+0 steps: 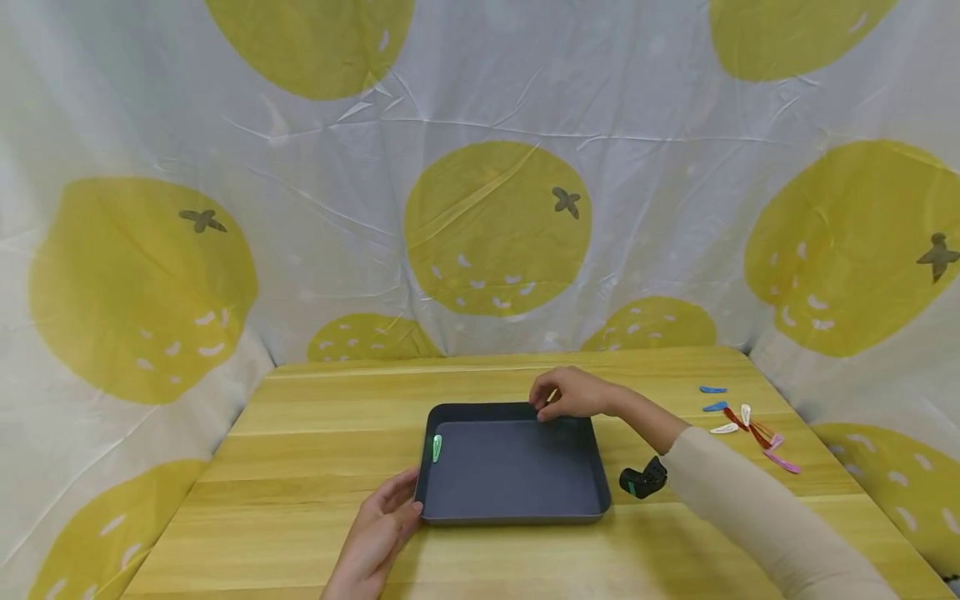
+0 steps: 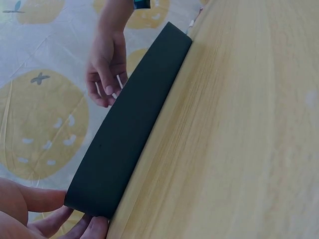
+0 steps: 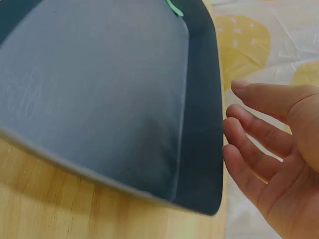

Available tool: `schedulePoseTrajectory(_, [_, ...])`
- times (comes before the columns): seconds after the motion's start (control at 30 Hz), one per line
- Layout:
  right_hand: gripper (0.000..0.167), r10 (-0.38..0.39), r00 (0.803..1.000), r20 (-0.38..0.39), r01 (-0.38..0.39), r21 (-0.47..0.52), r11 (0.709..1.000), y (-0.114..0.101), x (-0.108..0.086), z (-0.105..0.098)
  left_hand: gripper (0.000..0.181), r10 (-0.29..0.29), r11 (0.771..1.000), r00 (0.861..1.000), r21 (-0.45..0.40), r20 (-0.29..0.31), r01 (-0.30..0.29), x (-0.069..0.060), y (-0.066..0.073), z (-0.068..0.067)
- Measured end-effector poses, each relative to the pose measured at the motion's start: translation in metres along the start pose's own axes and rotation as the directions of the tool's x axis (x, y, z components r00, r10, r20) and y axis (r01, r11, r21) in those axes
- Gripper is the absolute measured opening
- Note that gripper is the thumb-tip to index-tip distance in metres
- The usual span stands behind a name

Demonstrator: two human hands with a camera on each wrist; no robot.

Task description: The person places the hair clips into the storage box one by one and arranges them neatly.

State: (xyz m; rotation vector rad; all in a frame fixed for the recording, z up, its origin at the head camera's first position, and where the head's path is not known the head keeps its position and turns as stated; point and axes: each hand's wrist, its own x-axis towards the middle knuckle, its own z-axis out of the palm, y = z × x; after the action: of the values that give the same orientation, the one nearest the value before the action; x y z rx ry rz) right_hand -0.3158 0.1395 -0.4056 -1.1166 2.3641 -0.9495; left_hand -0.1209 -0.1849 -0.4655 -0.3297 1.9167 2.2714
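Observation:
A dark grey rectangular tray (image 1: 517, 471) lies on the table. Inside it, by the left wall, is a green snap hair clip (image 1: 437, 448); its tip also shows in the right wrist view. My left hand (image 1: 381, 529) grips the tray's near left corner between thumb and fingers. Over the far right part of the rim is my right hand (image 1: 573, 393), fingers loosely bent and holding nothing. In the right wrist view its fingertips (image 3: 234, 124) are spread beside the tray's outer wall; whether they touch it I cannot tell.
On the table's right side lie several hair clips: blue (image 1: 714, 407), white (image 1: 724, 428), red (image 1: 737, 419) and pink (image 1: 782, 462). A small black device (image 1: 643, 477) sits by the right forearm. A lemon-patterned cloth (image 1: 495, 225) hangs behind the wooden table (image 1: 315, 467).

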Motion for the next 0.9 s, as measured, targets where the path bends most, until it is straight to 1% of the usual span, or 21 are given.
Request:
schedulePoseTrajectory(0.23, [0.018,0.019,0.999,-0.03,-0.02,-0.009,1.0,0.004,-0.014,-0.008,0.06,0.002,1.0,1.0,-0.006,-0.002,-0.002,-0.001,0.0,0.001])
schedulePoseTrajectory(0.47, [0.021,0.052,0.997,-0.057,-0.05,0.025,0.998,0.01,-0.034,-0.019,0.06,0.0,1.0,1.0,-0.003,-0.005,0.0,-0.001,0.001,0.001])
schedulePoseTrajectory(0.77, [0.026,0.114,0.988,-0.107,-0.11,0.044,0.993,0.025,-0.06,-0.031,0.061,-0.002,1.0,1.0,-0.004,0.002,0.002,-0.001,0.001,0.001])
schedulePoseTrajectory(0.9, [0.024,0.119,0.986,-0.118,-0.116,0.031,0.993,0.032,-0.07,-0.036,0.06,0.0,1.0,1.0,-0.003,0.0,0.0,-0.001,0.0,0.0])
